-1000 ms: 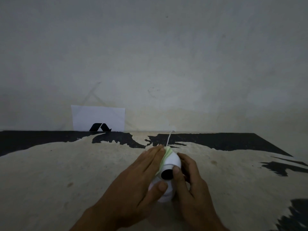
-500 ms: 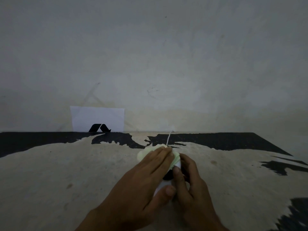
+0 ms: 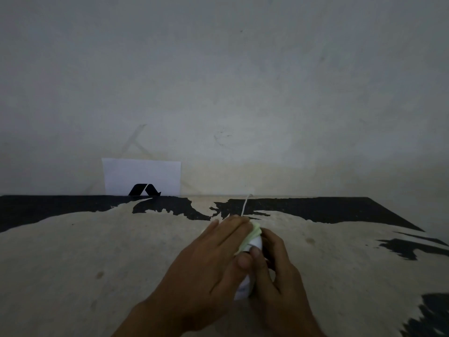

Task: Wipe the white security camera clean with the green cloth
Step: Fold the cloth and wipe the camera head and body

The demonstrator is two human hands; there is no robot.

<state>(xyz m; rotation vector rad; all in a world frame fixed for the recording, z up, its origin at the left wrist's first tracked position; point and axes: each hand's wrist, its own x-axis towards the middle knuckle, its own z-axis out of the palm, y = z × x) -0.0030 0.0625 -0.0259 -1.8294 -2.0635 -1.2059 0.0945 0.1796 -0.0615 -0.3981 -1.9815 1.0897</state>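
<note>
I see the white security camera [image 3: 255, 243] standing on the surface [image 3: 97, 251] near its middle, mostly hidden between my two hands. The green cloth [image 3: 254, 233] lies over its top, pressed down by the flat, spread fingers of my left hand [image 3: 209, 266], thumb against the camera's front. My right hand [image 3: 277, 271] has its grip wrapped around the camera's right side. A thin white cable [image 3: 245, 205] runs from behind the camera toward the wall [image 3: 243, 93]. Against that wall leans a white card [image 3: 142, 176] bearing a black angular logo; I can read no lettering.
</note>
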